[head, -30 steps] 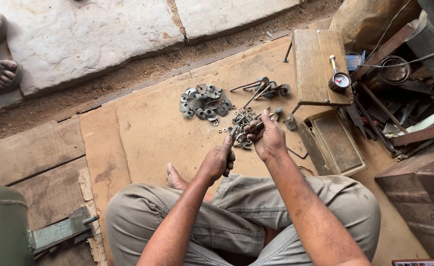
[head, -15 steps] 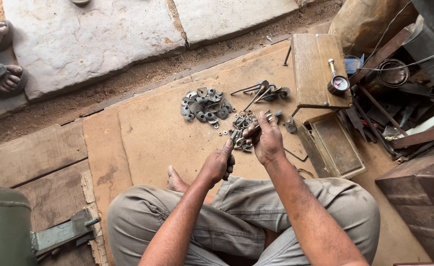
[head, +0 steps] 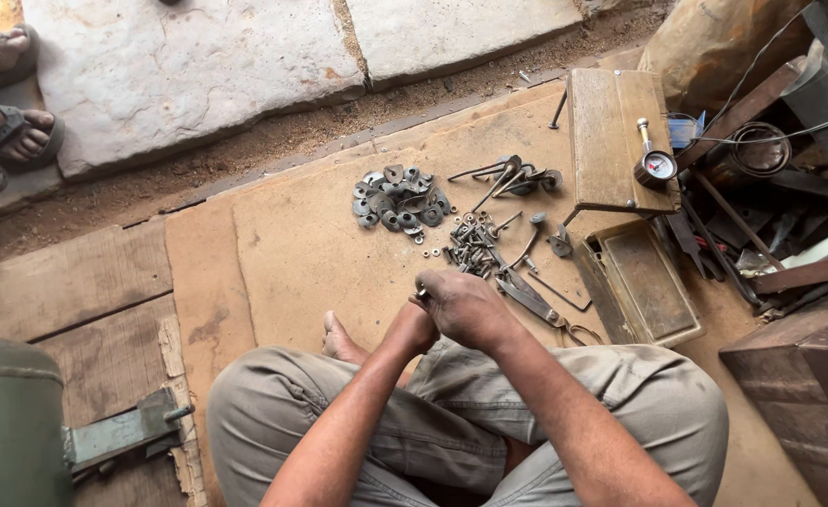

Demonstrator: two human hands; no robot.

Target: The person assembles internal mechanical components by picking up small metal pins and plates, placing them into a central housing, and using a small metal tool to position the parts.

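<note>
Both hands meet just above the lap, fingers curled tight around a small metal part [head: 422, 294] whose kind cannot be told. Right hand [head: 468, 307] lies on top, covering most of the left hand [head: 419, 324] beneath it; only the part's tip shows at the right hand's near-left edge. Landmark: the pile of washers [head: 401, 199] on the cardboard sheet [head: 292, 253]. The hands sit nearer the person than this pile. Loose nuts and bolts [head: 473, 246] lie between pile and hands, slightly right. Long-stemmed metal pieces [head: 508, 176] lie right of the pile. A pressure gauge [head: 656, 166] rests on a wooden box [head: 604, 131] farther right.
</note>
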